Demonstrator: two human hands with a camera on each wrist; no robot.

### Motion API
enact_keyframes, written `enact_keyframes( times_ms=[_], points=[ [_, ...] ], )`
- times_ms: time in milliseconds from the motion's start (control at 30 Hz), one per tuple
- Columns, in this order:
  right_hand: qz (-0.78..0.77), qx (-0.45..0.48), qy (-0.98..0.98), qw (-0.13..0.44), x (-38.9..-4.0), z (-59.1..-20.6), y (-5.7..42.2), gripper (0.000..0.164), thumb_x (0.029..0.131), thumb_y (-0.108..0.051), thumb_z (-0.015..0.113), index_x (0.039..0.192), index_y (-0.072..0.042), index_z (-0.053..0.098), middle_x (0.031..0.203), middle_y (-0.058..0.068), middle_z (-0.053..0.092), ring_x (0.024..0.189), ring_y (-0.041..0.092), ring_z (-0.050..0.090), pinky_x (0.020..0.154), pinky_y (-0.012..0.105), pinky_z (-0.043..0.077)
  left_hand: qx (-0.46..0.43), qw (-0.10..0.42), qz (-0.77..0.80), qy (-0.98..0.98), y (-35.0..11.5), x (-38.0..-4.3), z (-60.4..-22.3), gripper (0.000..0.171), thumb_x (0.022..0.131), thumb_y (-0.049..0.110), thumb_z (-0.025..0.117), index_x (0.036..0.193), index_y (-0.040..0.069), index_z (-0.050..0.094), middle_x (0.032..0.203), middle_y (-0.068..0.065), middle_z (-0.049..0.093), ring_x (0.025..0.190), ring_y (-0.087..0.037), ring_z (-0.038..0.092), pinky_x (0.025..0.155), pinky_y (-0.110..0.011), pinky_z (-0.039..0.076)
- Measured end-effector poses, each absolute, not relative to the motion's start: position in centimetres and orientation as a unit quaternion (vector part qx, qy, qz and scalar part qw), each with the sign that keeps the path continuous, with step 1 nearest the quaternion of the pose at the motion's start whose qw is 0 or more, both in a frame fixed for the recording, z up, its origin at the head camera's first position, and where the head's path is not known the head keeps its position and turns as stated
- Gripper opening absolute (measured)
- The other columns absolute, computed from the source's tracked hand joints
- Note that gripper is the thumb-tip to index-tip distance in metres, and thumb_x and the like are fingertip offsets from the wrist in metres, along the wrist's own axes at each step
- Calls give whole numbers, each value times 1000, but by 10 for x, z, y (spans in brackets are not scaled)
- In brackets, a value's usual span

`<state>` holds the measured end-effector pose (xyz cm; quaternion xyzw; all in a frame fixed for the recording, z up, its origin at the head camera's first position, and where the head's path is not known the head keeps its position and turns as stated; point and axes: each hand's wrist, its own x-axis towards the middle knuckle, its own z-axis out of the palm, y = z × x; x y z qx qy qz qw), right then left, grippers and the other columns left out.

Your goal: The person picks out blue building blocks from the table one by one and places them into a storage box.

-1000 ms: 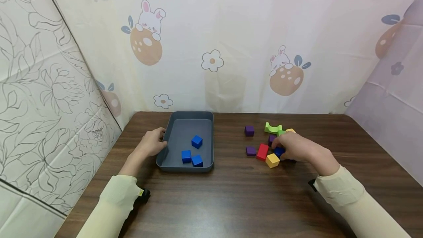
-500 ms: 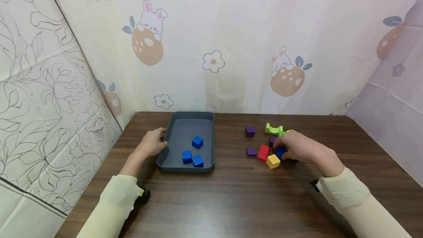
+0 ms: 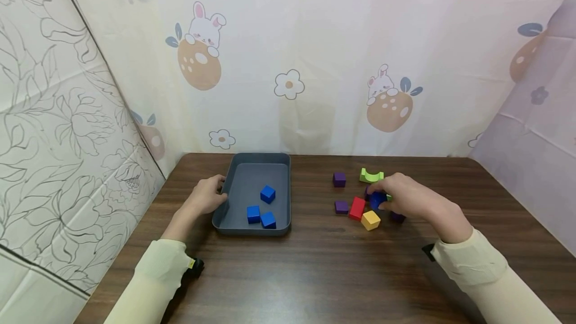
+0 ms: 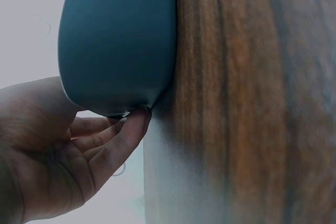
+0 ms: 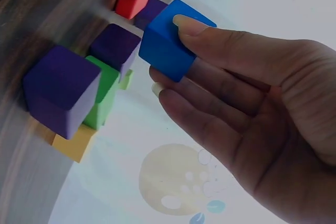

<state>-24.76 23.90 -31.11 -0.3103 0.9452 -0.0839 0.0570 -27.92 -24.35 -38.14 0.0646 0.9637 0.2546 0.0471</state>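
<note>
My left hand [image 3: 204,196] holds the left side of a dark grey tray [image 3: 252,174], with the fingers against its outer wall in the left wrist view. Three blue cubes [image 3: 268,194] lie inside the tray. Over the group of loose blocks, my right hand [image 3: 407,195] pinches another blue cube [image 5: 167,43] between thumb and fingers. Below and beside it in the right wrist view are a purple cube [image 5: 63,90], a second purple cube [image 5: 115,48] and a green block [image 5: 101,93]. A yellow block [image 5: 74,144] is partly hidden behind the nearer purple cube.
Left of my right hand sit a red block [image 3: 357,208], a yellow cube [image 3: 371,220] and two purple cubes, one at the back [image 3: 339,180]. A light green arch block [image 3: 371,176] lies behind them. A printed curtain [image 3: 324,89] hangs along the brown table's [image 3: 288,274] back edge.
My right hand has lifted the blue cube from among the blocks and shifted it slightly left and back, uncovering a purple cube beneath the hand. My left hand stays on the tray.
</note>
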Motion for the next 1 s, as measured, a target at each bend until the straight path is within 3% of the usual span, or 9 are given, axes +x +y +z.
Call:
enact_keyframes(
  times_ms=[600,833,1000],
  points=[
    [-105,-364,925,-16,-243,-299,207,34,76,-2,82,109,-5,72,94,3,73,79,12,63,70,36,59,61,56,255,963,-242,-278,-380,51,92,9,62,139,-7,49,124,-31,61,110,-40,59,88,-54,54],
    [-116,-351,929,-8,-245,-289,189,40,80,-3,78,119,-4,71,112,7,73,91,15,65,79,41,59,63,54,255,963,-242,-278,-382,51,92,8,62,139,-7,49,124,-31,61,109,-40,60,87,-54,54],
    [-129,-363,923,3,-247,-284,177,39,81,-4,78,119,-4,70,112,6,73,92,13,65,80,40,60,67,50,258,963,-242,-278,-382,50,91,7,62,137,-8,49,122,-32,62,107,-40,60,86,-54,55]
  ],
)
